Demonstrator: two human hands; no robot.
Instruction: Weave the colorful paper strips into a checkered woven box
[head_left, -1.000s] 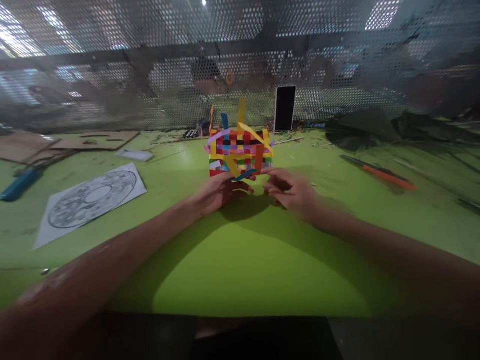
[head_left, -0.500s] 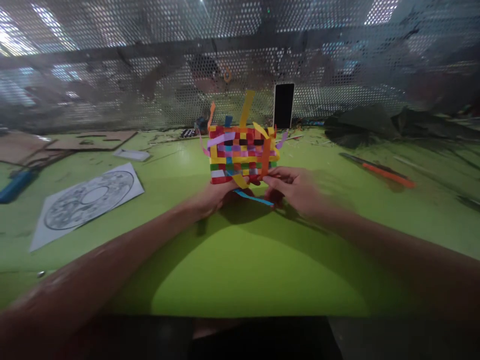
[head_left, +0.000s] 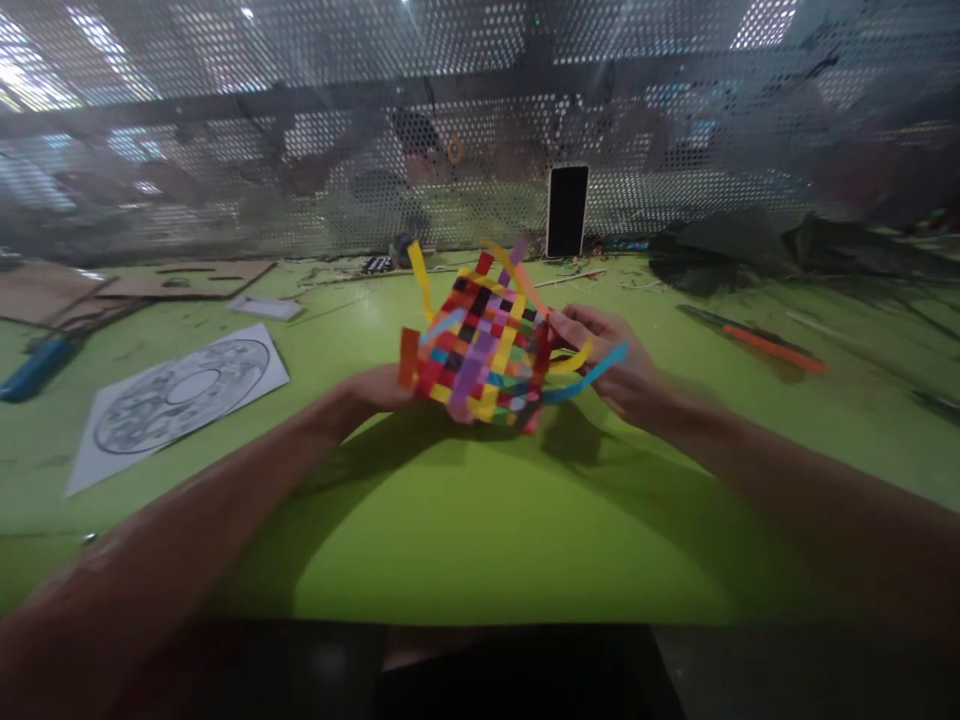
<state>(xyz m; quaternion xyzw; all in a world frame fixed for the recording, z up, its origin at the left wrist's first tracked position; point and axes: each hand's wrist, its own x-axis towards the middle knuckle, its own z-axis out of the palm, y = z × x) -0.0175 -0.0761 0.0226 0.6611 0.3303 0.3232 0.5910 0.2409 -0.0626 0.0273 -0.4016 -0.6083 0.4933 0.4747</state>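
A small woven piece of many-coloured strips (head_left: 487,350), in red, yellow, purple, green and blue, is held tilted just above the green table (head_left: 480,540). Loose strip ends stick out around it, among them a blue strip (head_left: 592,374) on the right and a yellow strip (head_left: 420,278) at the upper left. My right hand (head_left: 604,360) pinches its right edge between thumb and fingers. On the left side my left hand (head_left: 382,388) grips it, with the fingertips hidden behind the weave.
A printed sheet (head_left: 180,398) and a blue-handled tool (head_left: 39,368) lie on the left, near cut cardboard (head_left: 187,280). Upright at the back is a phone (head_left: 567,212) before a perforated metal screen (head_left: 337,190). An orange-handled tool (head_left: 772,348) and dark leaves (head_left: 720,250) are on the right.
The woven piece has been turned and tilted, so a different face shows. My right hand has moved up its right edge, and my left hand has shifted left.
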